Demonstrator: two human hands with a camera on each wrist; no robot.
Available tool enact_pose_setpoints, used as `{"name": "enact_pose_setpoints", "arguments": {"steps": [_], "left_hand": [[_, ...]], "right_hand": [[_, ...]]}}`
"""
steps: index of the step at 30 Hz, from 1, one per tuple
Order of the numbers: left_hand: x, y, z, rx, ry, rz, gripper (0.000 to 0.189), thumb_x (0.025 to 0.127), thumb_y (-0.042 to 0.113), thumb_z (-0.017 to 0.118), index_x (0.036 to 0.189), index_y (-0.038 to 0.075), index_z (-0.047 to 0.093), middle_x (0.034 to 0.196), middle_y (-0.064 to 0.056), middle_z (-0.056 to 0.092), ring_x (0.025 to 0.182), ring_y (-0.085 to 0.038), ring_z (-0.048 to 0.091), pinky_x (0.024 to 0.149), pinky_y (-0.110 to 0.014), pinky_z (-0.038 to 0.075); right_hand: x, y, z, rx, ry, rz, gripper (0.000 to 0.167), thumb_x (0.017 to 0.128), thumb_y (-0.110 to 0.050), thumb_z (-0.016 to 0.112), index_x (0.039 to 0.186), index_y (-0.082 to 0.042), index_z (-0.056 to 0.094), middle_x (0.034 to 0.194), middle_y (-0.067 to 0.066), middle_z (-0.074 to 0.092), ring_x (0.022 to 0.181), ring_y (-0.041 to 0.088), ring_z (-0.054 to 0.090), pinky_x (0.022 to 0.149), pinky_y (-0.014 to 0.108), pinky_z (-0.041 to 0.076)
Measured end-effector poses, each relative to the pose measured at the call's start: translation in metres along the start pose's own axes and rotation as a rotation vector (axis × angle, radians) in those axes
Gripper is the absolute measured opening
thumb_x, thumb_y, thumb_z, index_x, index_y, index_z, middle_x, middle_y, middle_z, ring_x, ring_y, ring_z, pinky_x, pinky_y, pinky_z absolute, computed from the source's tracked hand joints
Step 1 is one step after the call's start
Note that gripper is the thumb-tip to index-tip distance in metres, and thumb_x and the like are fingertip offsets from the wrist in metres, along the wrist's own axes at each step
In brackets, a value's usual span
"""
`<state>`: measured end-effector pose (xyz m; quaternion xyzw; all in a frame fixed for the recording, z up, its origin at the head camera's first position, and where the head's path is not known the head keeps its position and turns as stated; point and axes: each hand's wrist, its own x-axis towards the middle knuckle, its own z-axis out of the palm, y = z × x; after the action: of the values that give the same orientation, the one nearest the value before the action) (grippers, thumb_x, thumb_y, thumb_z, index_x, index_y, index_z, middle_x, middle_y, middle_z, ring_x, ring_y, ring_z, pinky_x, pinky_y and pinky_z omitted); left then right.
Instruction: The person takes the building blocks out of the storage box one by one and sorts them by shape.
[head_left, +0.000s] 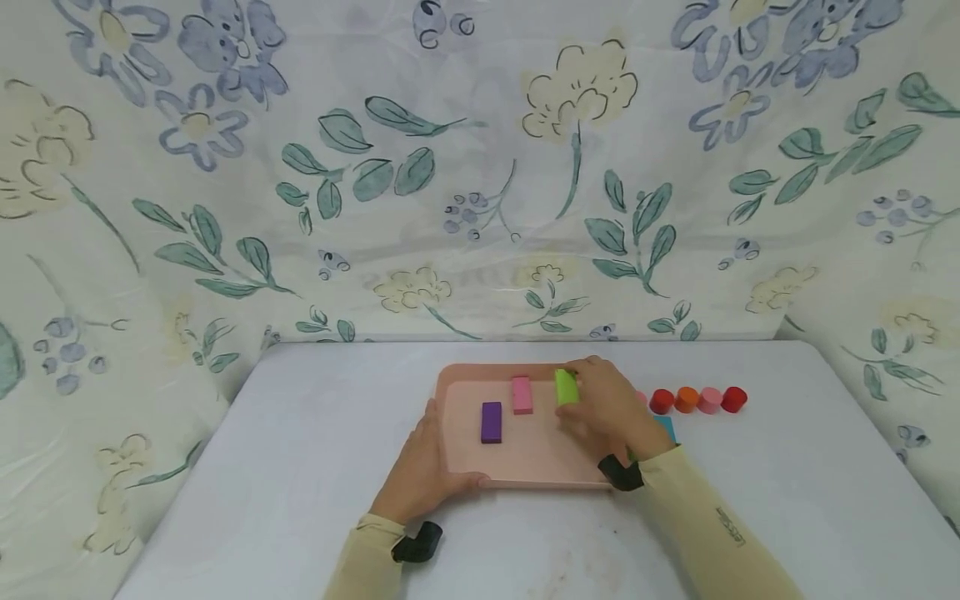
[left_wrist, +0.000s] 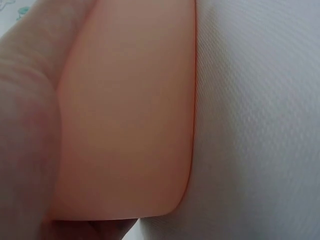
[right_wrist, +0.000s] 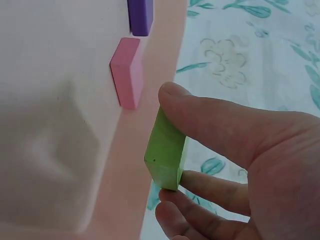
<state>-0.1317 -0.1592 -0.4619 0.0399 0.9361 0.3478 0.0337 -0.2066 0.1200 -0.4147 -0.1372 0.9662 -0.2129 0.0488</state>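
Near the far right corner of the peach tray [head_left: 525,484], gripped at its left edge by the left hand [head_left: 422,471], a lime-green block [head_left: 566,387] is pinched by the half-curled right hand [head_left: 609,406]: probably light, stiff, best held by its ends.

Smooth plastic-looking tray [head_left: 525,462], smooth green block [right_wrist: 167,142], finely textured tabletop [left_wrist: 260,120].

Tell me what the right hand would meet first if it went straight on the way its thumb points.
Probably the pink block, in line beyond the right hand and the green block it holds. Height is unclear, so it might pass over.
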Motion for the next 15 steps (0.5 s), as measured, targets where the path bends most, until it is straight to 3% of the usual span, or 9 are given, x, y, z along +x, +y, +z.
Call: {"name": "enact_pose_setpoints", "arguments": {"steps": [15], "left_hand": [[0.001,-0.004,0.001,0.001,0.001,-0.004,0.143,0.063,0.058,0.09,0.159,-0.005,0.004,0.163,-0.025,0.02,0.146,-0.043,0.03,0.116,-0.056,0.03]], "right_hand": [[-0.028,0.005,-0.012,0.015,0.05,0.061,0.07,0.082,-0.031,0.084,0.14,-0.005,0.057,0.135,0.021,0.056,0.114,0.033,0.054,0.092,0.048,0.056]]}}
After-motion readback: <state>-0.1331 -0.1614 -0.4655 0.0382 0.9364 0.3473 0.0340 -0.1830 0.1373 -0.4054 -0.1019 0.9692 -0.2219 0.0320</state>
